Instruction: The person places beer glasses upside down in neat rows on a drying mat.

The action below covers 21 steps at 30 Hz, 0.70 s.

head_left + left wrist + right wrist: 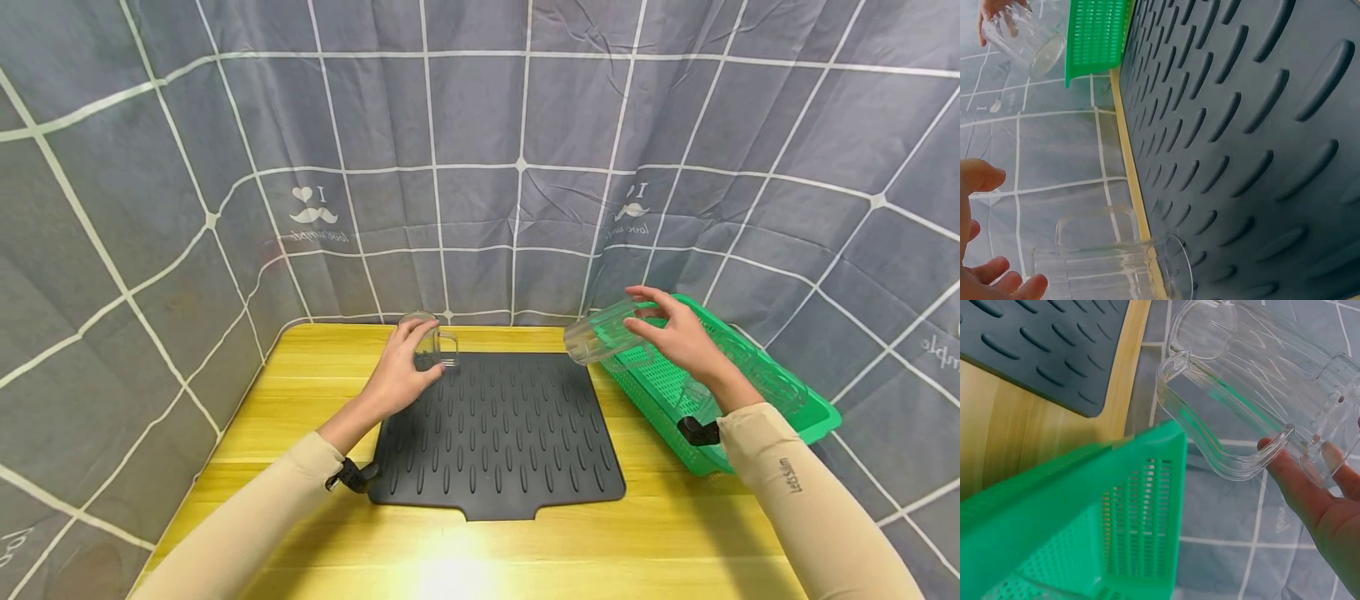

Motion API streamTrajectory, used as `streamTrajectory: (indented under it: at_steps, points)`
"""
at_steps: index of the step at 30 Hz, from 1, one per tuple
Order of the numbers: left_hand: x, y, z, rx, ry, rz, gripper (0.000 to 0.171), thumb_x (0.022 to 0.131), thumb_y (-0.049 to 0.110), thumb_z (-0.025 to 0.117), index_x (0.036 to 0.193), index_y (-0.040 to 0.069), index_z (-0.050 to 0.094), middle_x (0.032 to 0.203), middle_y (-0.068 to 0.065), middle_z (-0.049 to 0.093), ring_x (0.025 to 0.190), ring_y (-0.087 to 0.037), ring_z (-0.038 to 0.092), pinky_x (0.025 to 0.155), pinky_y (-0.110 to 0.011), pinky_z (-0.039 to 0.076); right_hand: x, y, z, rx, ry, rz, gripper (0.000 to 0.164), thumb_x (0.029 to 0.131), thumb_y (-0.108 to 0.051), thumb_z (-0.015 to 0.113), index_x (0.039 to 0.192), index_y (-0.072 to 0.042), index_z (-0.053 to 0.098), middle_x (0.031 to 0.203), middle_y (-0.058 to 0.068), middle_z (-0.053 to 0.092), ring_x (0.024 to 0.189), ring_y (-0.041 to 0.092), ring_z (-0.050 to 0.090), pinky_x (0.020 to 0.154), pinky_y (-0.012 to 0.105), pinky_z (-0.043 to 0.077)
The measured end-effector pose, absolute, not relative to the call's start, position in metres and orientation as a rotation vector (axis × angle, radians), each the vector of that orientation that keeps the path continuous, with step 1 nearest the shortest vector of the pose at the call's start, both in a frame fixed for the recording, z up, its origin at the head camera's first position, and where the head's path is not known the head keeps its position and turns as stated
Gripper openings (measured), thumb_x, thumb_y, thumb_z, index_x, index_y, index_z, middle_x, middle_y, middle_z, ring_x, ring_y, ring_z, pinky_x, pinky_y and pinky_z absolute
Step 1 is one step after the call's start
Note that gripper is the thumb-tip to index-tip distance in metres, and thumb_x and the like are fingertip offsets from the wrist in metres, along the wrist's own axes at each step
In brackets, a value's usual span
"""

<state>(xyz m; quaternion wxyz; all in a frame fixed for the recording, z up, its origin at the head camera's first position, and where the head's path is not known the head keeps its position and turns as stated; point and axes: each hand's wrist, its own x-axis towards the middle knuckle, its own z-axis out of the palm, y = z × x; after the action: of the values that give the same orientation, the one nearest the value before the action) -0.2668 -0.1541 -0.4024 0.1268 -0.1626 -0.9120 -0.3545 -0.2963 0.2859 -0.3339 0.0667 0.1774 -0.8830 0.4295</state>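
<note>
At the far left corner of the black ridged mat (pixel 495 433) stands a clear glass mug (pixel 449 350), its handle turned right. My left hand (pixel 401 371) is beside it; in the left wrist view the fingers (pixel 988 272) are spread, with a gap between them and the mug (pixel 1097 272). My right hand (pixel 678 337) grips a second clear glass mug (pixel 596 337) near one end. This mug is tilted in the air between the mat and the green basket (pixel 821 417). The right wrist view shows its handle (pixel 1235 465) hanging on the underside.
Several clear glass items (pixel 772 387) lie in the basket, partly hidden by the right arm. Wooden table (pixel 337 554) surrounds the mat. A grey curtain (pixel 480 208) with white lines hangs along the back and sides.
</note>
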Motion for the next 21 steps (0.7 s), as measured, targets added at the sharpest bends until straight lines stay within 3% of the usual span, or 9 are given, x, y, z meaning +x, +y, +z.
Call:
streamTrajectory:
  at_steps: [8,14,17,21]
  points:
    - [-0.263,-0.147,-0.404,-0.492,-2.651,-1.093,0.07,0.091,0.023,0.075,0.153,0.019,0.043,0.155,-0.014,0.036,0.145,-0.04,0.033,0.11,-0.065,0.036,-0.29,0.275,-0.343,0.564,-2.649,1.298,0.059,0.099,-0.031,0.066,0.153,-0.022,0.044,0.152,0.015,0.044,0.133,0.039,0.05,0.086,0.033,0.053]
    - [-0.262,-0.142,-0.407,-0.527,-2.629,-1.162,0.071,0.09,0.022,0.076,0.153,0.018,0.044,0.152,-0.014,0.04,0.128,-0.042,0.052,0.102,-0.058,0.047,-0.286,0.264,-0.35,0.57,-2.633,1.328,0.058,0.099,-0.03,0.067,0.152,-0.024,0.044,0.152,0.011,0.045,0.133,0.037,0.051,0.089,0.042,0.053]
    - [-0.261,-0.139,-0.409,-0.528,-2.63,-1.208,0.071,0.09,0.021,0.076,0.153,0.019,0.044,0.152,-0.014,0.041,0.121,-0.042,0.058,0.098,-0.055,0.051,-0.285,0.26,-0.355,0.573,-2.621,1.349,0.057,0.098,-0.03,0.067,0.151,-0.023,0.046,0.153,0.008,0.044,0.133,0.036,0.051,0.088,0.04,0.053]
    - [-0.259,-0.137,-0.411,-0.517,-2.639,-1.251,0.069,0.091,0.023,0.076,0.152,0.019,0.044,0.153,-0.013,0.04,0.124,-0.04,0.056,0.099,-0.055,0.051,-0.284,0.253,-0.36,0.594,-2.606,1.398,0.057,0.099,-0.032,0.067,0.151,-0.022,0.046,0.155,0.005,0.042,0.134,0.034,0.051,0.085,0.037,0.056]
